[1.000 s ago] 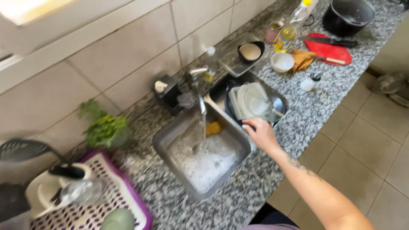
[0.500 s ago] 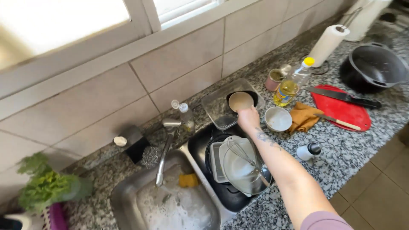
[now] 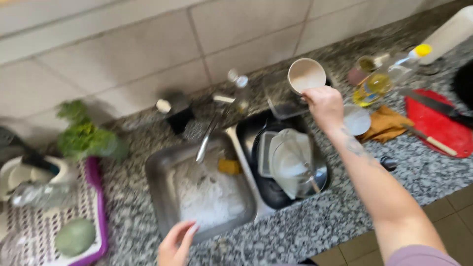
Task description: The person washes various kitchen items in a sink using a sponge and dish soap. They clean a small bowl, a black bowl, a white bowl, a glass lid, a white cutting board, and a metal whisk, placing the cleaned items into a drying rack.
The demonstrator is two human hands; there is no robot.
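Note:
My right hand is raised over the counter behind the dirty dishes and grips a small beige bowl by its rim, tilted so its inside faces me. Below it a black pan holds a white plastic piece and a glass container. My left hand hovers at the front edge of the steel sink, fingers apart, holding nothing. The sink holds foamy water and a yellow sponge under the tap.
A purple drying rack with a green item stands at the left, with a leafy plant behind it. At the right lie an oil bottle, a white bowl, an orange cloth and a red cutting board with a knife.
My right hand has lifted the beige bowl off the counter and tilted it. My left hand has come into view at the sink's front edge. The view has swung left.

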